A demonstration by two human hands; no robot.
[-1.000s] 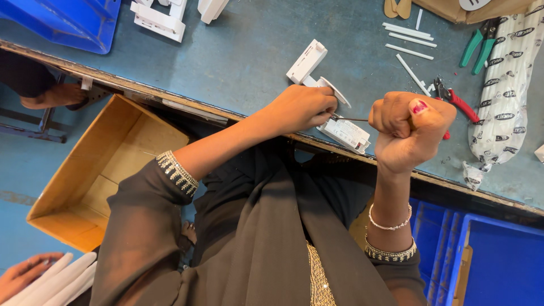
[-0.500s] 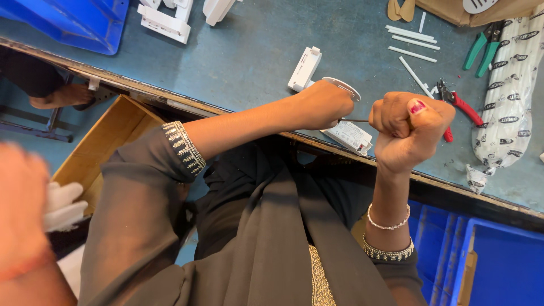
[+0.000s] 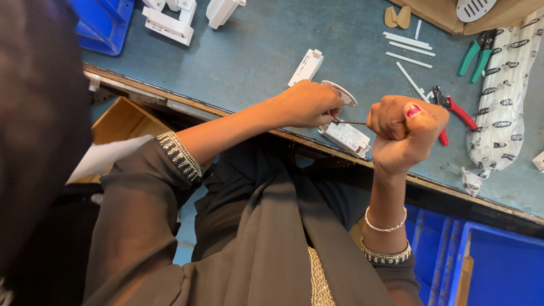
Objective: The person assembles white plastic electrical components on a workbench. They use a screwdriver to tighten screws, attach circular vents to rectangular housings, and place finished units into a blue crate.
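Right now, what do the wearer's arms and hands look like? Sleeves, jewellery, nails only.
Both arms wear loose dark brown sleeves with beaded silver-white cuff trim. The left hand is bare, its sleeve pushed up the forearm. The right hand shows a red-painted thumbnail, and a thin beaded bracelet sits on that wrist above the cuff. No gloves.

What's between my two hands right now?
In the head view, a thin metal shaft spans the gap from the left hand to the fisted right hand, above a white rectangular module.
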